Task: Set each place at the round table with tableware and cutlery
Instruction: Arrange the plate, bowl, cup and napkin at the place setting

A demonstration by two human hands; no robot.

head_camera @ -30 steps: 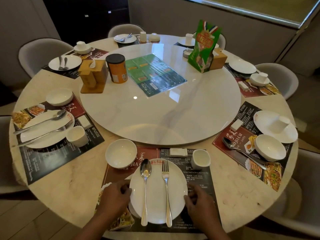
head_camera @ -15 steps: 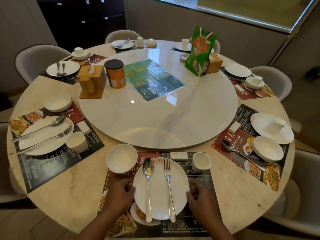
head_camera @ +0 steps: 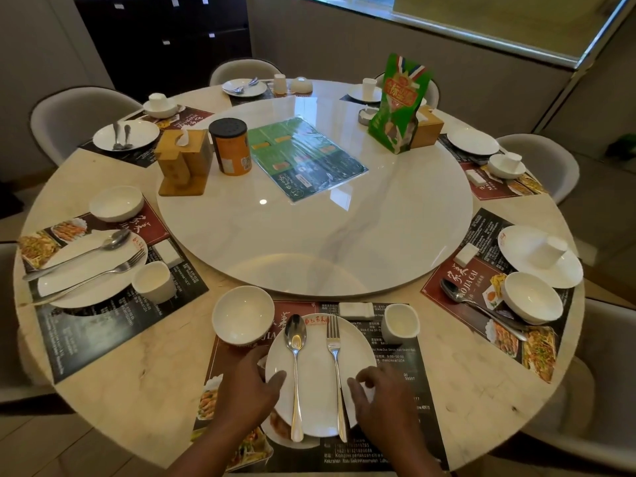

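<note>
Dinner plate [head_camera: 315,383] is seen at bottom centre of frame, over the printed placemat [head_camera: 395,373] at the near edge of the round table [head_camera: 137,390]; whether it is lifted or resting cannot be told. Left hand [head_camera: 247,387] is clamped on the plate's left rim, with the thumb laid on top. Right hand [head_camera: 375,397] is curled over the right rim, fingers bent.

Spoon [head_camera: 296,366] and fork [head_camera: 335,366] are laid side by side on the plate, spoon on the left, handles toward the bottom edge. White bowl [head_camera: 242,315] is set just upper left of the plate. White cup [head_camera: 401,323] is set upper right. Small white packet [head_camera: 356,309] is placed between them, above the plate. Marble lazy Susan [head_camera: 327,242] is seen at centre frame.

At lower left, a second plate [head_camera: 69,280] is laid with its own spoon and fork.
</note>
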